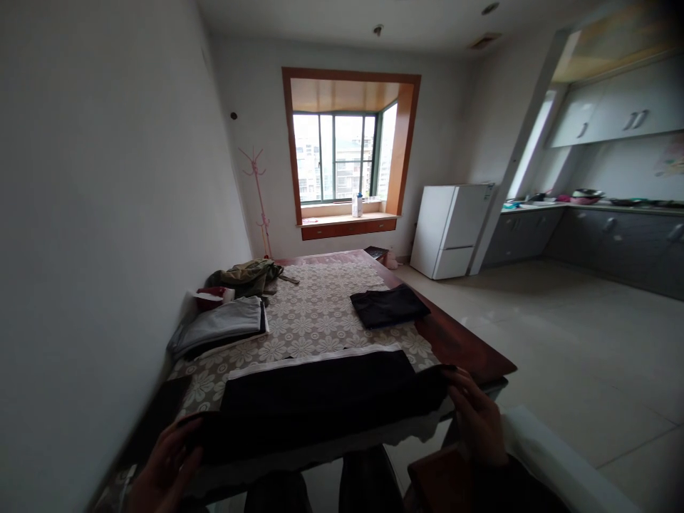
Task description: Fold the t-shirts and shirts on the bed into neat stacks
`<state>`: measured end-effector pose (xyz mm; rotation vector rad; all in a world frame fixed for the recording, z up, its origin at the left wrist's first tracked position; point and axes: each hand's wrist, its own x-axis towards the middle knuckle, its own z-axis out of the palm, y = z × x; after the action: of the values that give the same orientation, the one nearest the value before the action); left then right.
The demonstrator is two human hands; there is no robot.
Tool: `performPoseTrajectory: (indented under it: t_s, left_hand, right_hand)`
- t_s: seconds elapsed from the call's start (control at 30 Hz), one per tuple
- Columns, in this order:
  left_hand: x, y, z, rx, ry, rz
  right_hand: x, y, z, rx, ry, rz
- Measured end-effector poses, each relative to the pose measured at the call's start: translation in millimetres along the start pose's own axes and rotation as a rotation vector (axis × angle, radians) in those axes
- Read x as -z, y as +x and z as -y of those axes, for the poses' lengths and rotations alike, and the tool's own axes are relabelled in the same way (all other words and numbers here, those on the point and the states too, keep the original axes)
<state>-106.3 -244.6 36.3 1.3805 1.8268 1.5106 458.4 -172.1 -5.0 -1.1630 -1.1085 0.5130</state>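
Note:
A long black piece of cloth (320,399), probably a garment, stretches across the near edge of the table, with a pale strip along its far side. My left hand (165,463) grips its left end, fingers closed on the fabric. At the opposite end my right hand (475,413) pinches the right corner. The near part of the cloth is lifted and hangs over the table's edge, while the far part lies flat on the patterned tablecloth (310,306). Farther back on the right lies a folded black garment (390,306).
Grey folded clothes (224,324) are stacked at the table's left, beside a red tissue box (214,296) and an olive-green bag (246,274). A wall runs close along the left. The bare wooden table edge (464,342) is on the right; a white fridge (446,228) stands beyond.

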Motion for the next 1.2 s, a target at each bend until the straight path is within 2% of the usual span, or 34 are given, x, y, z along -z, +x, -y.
performPoseTrajectory:
  t_s: [0.13,0.23,0.33,0.53,0.67,0.83,1.03,1.2]
  left_hand:
    - [-33.8,62.9,-8.0,0.003,0.057,0.073]
    - [-62.4,103.3,4.7,0.031,0.179,0.200]
    - [-80.6,123.6,22.4,0.076,0.267,0.239]
    - [-83.8,124.1,39.6,0.026,0.248,0.209]
    - [-83.5,120.6,40.9,0.029,0.248,0.187]
    - [-83.0,122.0,42.4,0.020,0.258,0.200]
    - [-82.5,123.6,43.9,0.024,0.233,0.215]
    - [-83.7,126.0,47.7,0.113,0.310,0.188]
  right_hand:
    - [-32.6,47.8,-3.2,0.012,-0.149,0.232]
    - [-56.8,72.2,-14.4,-0.054,-0.318,0.369]
    - [-68.4,82.2,-30.9,-0.096,-0.416,0.430]
    - [-62.8,84.1,-50.7,-0.096,-0.399,0.451]
    - [-62.1,84.3,-50.5,-0.099,-0.390,0.447]
    - [-67.7,79.9,-47.2,-0.069,-0.420,0.378]
    - [-65.8,80.5,-52.8,-0.095,-0.413,0.393]
    - [-63.1,83.5,-57.5,-0.100,-0.416,0.387]
